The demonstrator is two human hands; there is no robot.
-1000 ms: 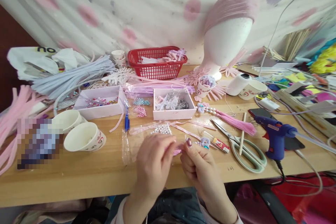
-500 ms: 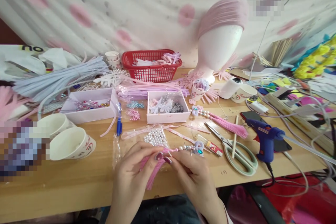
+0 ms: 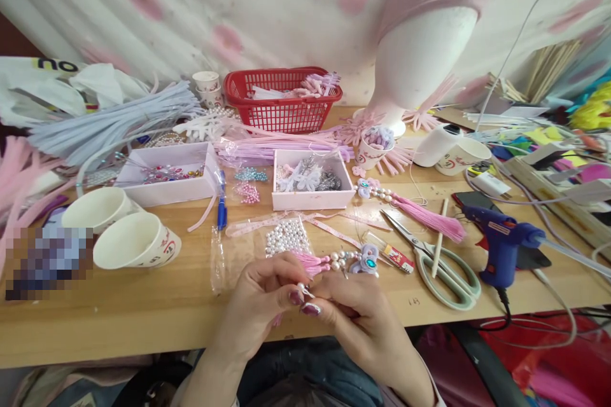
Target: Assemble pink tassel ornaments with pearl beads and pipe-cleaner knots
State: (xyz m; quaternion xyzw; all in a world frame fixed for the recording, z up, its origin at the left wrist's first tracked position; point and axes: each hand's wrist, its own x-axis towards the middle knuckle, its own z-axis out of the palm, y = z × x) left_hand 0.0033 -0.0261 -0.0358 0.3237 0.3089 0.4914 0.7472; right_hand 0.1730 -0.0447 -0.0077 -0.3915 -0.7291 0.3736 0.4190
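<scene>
My left hand (image 3: 258, 302) and my right hand (image 3: 356, 315) meet at the near edge of the wooden table (image 3: 119, 318). Their fingertips pinch a small pale bead (image 3: 301, 288) between them. A pink tassel ornament (image 3: 334, 261) with pearls and a blue gem flower lies just beyond my fingers, its pink threads running under my left hand. A clear bag of pearls (image 3: 285, 238) sits right behind it.
Scissors (image 3: 436, 261), a blue glue gun (image 3: 501, 245) and a second pink tassel (image 3: 420, 213) lie to the right. Two white boxes (image 3: 312, 181) of trinkets, a red basket (image 3: 281, 102), paper cups (image 3: 136, 241), a foam head (image 3: 420, 63) and pipe cleaners (image 3: 109, 124) fill the back.
The tassel ornament has shifted from my fingers onto the table beyond them. My hands have drawn slightly nearer and now pinch a small bead. The camera has tilted.
</scene>
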